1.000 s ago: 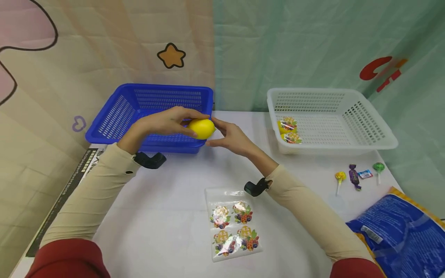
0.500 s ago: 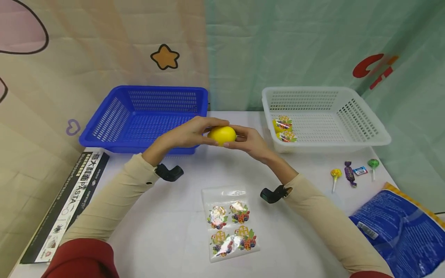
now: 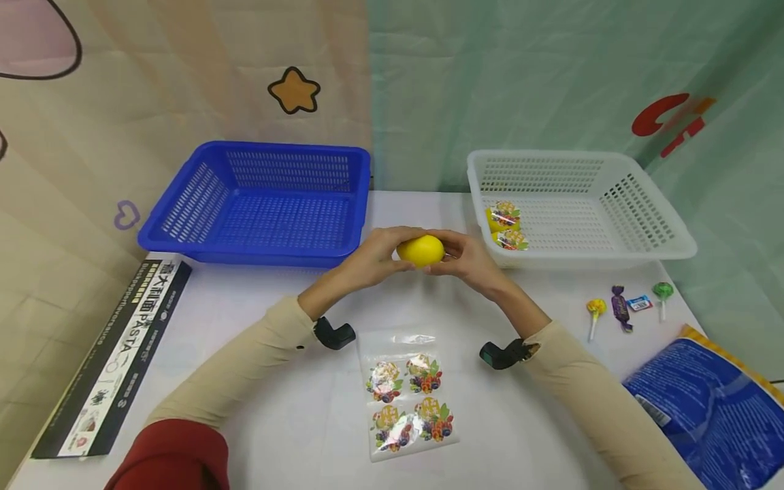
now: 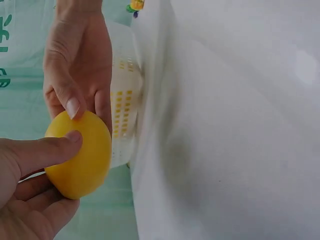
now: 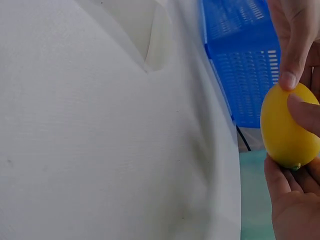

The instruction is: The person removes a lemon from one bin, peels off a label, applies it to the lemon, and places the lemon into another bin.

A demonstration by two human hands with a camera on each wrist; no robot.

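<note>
A yellow lemon (image 3: 422, 251) is held above the table between both hands, in front of the two baskets. My left hand (image 3: 375, 258) grips one end, its thumb (image 4: 55, 150) lying across the lemon and its fingers underneath. From the other side my right hand (image 3: 468, 258) pinches it, thumb on the near face and fingers partly hidden behind. In the right wrist view the lemon's (image 5: 287, 127) stem tip points down toward the right palm. Below the hands, a clear sheet (image 3: 392, 344) with several fruit-print stickers (image 3: 433, 418) lies on the table.
A blue basket (image 3: 257, 255) stands back left. The white basket (image 3: 588, 255) back right holds yellow fruit with stickers (image 3: 505, 214). Lollipops (image 3: 596, 307), a purple wrapped candy (image 3: 620, 309) and a blue bag (image 3: 710, 401) lie right. A pasta box (image 3: 116, 361) lies left.
The left hand has carried the lemon out from over the blue basket, rightward and nearer. The right hand has come onto the lemon, and both now hold it.
</note>
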